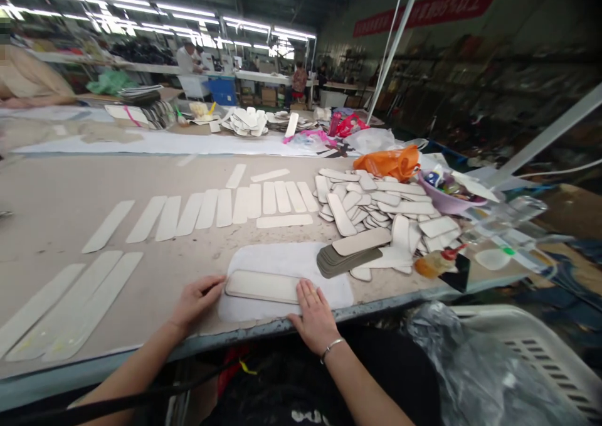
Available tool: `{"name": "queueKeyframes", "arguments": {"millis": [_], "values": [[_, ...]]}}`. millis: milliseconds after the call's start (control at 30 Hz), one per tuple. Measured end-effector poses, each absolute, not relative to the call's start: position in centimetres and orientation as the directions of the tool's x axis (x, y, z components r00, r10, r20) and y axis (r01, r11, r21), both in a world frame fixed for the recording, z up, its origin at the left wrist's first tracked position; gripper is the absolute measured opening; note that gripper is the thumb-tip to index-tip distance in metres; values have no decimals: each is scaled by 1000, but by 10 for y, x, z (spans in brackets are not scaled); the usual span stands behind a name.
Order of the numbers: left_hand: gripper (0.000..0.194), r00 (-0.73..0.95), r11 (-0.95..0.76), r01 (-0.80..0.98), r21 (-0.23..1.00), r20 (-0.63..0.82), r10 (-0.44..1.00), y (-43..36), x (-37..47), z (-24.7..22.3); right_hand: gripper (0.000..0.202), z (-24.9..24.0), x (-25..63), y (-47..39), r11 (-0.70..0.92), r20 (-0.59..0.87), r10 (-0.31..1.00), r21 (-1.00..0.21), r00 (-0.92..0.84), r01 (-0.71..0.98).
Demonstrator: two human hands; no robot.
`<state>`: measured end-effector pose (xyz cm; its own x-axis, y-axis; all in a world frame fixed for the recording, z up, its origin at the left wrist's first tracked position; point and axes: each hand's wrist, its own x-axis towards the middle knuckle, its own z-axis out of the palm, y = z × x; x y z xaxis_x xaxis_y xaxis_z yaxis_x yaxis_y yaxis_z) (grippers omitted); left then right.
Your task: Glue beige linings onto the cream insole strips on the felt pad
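A long white strip with rounded ends and a dark edge (263, 286) lies on a white cloth (277, 256) at the table's near edge. My left hand (200, 297) is at the strip's left end, its fingers curled and pressed together on that edge. My right hand (314, 313) lies flat over the strip's right end, fingers stretched out and close together. Just beyond it, a small stack of grey-green strips (345, 263) rests partly on the cloth, with a pale strip (361, 241) on top.
Loose white strips (164, 218) lie in a row across the table (188, 263). To the right are a heap of dark-edged strips (343, 216), an amber glue bottle (435, 263), an orange bag (388, 162) and a purple basin (446, 200). A white basket (531, 338) stands below.
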<state>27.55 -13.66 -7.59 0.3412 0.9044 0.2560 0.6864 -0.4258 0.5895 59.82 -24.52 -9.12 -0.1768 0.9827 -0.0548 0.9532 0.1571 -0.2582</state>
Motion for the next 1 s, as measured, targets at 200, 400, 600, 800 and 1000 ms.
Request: {"name": "queueKeyframes", "arguments": {"millis": [200,400,600,800,1000], "values": [[44,652,-680,609,407,231,722,-156,339,-68,73,-93,599,-245,167,-54,981,-244,-185,955],[63,811,-792,572,213,0,586,-165,371,-71,73,-93,599,-245,169,-53,981,-225,-185,960],[62,716,-717,695,55,39,697,-157,307,-82,73,-92,600,-246,168,-76,979,-241,-191,956],[66,736,-740,671,-35,155,659,-154,297,-99,74,-73,594,-242,92,-123,983,-322,-138,942],[75,762,-788,614,-43,291,578,-148,294,-114,77,-48,540,-232,246,59,968,-396,-243,885]]}}
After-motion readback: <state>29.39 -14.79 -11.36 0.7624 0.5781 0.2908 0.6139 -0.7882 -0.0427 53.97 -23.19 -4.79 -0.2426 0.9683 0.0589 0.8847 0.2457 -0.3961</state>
